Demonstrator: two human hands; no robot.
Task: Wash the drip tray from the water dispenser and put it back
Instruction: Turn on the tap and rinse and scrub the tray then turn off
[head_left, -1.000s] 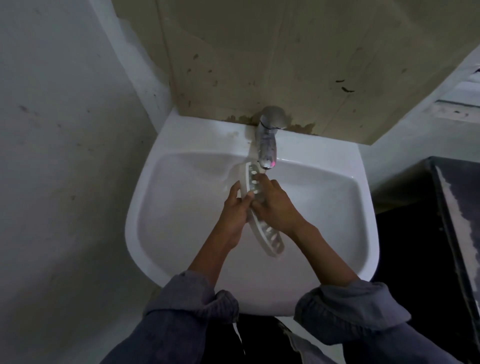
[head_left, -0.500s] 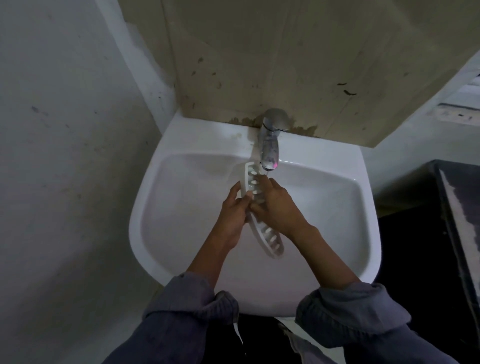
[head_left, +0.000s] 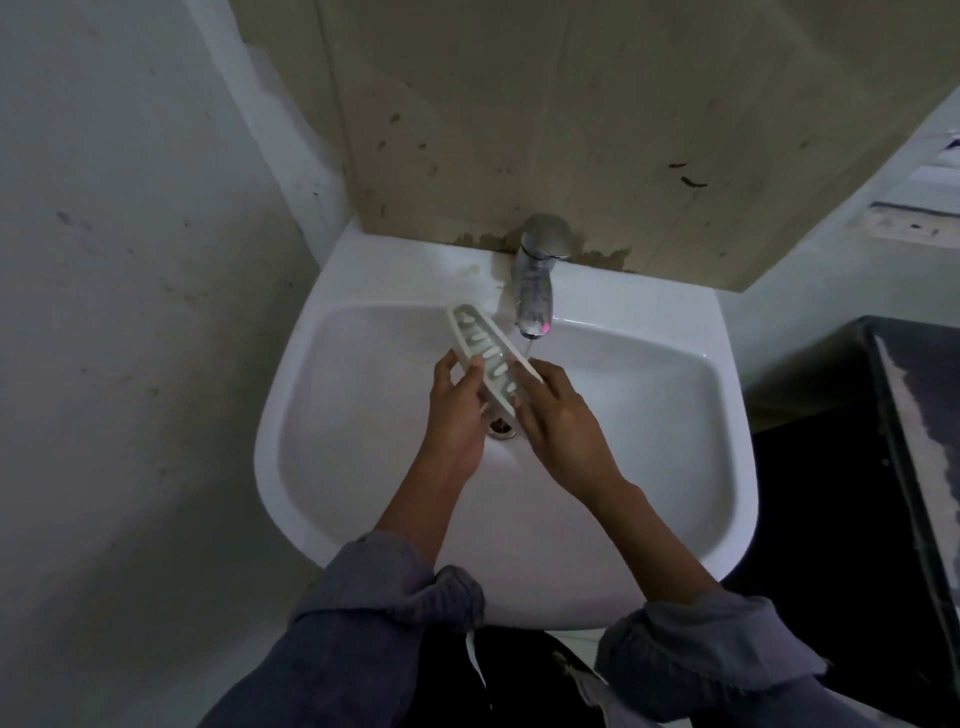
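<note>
A long white drip tray (head_left: 480, 345) with slotted openings is held over the white sink (head_left: 332, 441), just left of the chrome tap (head_left: 537, 275). Its far end points up and left toward the sink's back rim. My left hand (head_left: 457, 410) grips the tray's left edge. My right hand (head_left: 561, 421) holds its right edge with the fingers laid along it. A thin stream of water falls from the tap spout beside the tray. The tray's near end is hidden between my hands.
The drain (head_left: 501, 427) shows between my hands. A stained beige panel (head_left: 545, 114) backs the sink. A grey wall (head_left: 114, 338) stands close on the left. A dark cabinet or counter (head_left: 914, 467) stands at the right.
The tray has turned and slid up-left, so its slotted face now shows and less of it sticks out below my hands. The drain has come into view.
</note>
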